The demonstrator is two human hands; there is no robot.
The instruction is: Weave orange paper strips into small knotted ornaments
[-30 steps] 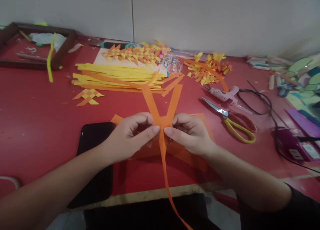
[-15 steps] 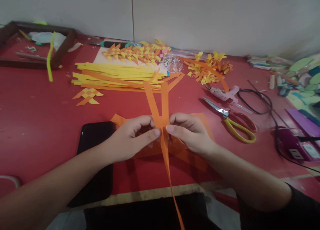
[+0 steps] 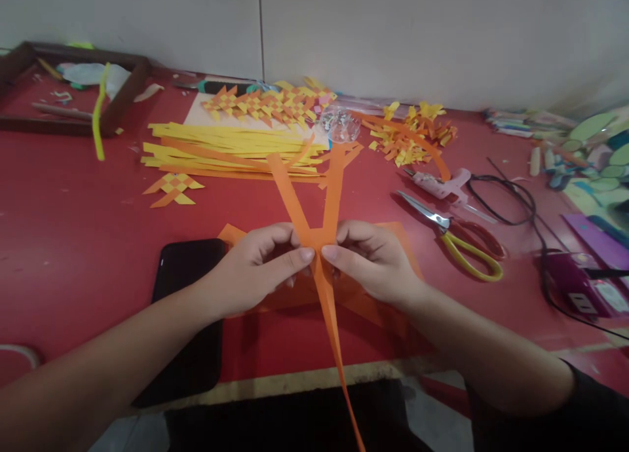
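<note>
My left hand (image 3: 255, 268) and my right hand (image 3: 371, 259) meet above the red table (image 3: 73, 242), both pinching the crossing of orange paper strips (image 3: 314, 203). Two strip ends fan upward in a V, and a long tail hangs down past the table edge. Thumbs and forefingers press on the fold from each side. An orange paper sheet (image 3: 393, 232) lies under my hands. A black phone (image 3: 189, 314) rests beside my left wrist.
A pile of yellow and orange strips (image 3: 226, 150) lies behind, with woven pieces (image 3: 265, 105) and a small woven piece (image 3: 173, 188). Scissors (image 3: 457, 239), a glue gun (image 3: 439, 185), cables and a purple device (image 3: 580, 285) sit right. A wooden frame (image 3: 113, 92) stands far left.
The two upward strip ends have shifted: the right one swung in close half a second ago and now spreads again, reaching higher. My hands stay in place.
</note>
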